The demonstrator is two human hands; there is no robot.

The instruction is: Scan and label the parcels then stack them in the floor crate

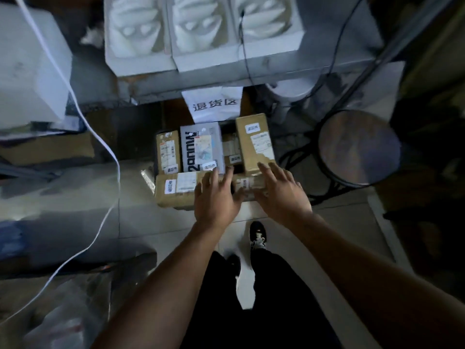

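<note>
Several labelled parcels fill a crate on the floor under a table. A long brown parcel [176, 190] lies across the front. Behind it stand a narrow brown parcel [168, 152], a grey printed parcel [202, 149] and a taller brown parcel [255, 144]. My left hand [216, 195] hovers over the long parcel's right part, fingers straight and spread. My right hand [279, 191] reaches over a small taped parcel [247, 185] at the front right, fingers extended. Whether either hand touches a parcel cannot be told. The crate's walls are hidden by the parcels.
A white paper sign [214, 107] hangs from the table edge [226, 81] above the crate. White foam trays [201, 31] sit on the table. A round dark stool [358, 147] stands right of the crate. A white cable [110, 152] hangs at left. My shoes [258, 235] stand on pale floor tiles.
</note>
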